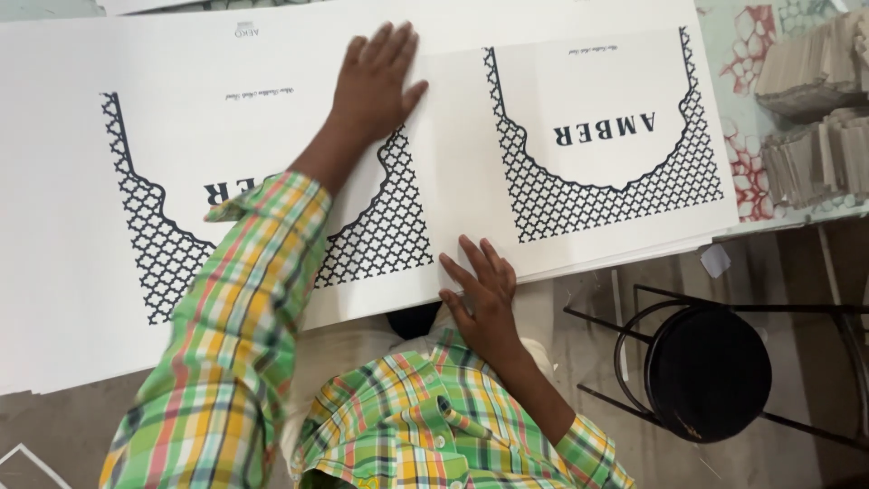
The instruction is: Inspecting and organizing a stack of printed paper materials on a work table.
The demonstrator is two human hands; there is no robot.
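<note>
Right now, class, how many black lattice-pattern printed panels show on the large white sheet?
2: one black lattice panel lies left, partly under the left hand and its sleeve; the other lattice panel lies right, beyond the right hand. Lower sheets may hide more.

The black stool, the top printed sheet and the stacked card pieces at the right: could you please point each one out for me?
black stool (708, 371): head view, middle of its round seat.
top printed sheet (457, 163): head view, bare white strip between the two lattice prints.
stacked card pieces (815, 68): head view, upper pile's top face.

Table (769, 54): patterned pale-green/red top, mostly covered. Stack of large white printed sheets (453, 181) flat on it, overhanging near edge. Grey card bundles (815, 109) at right.
</note>
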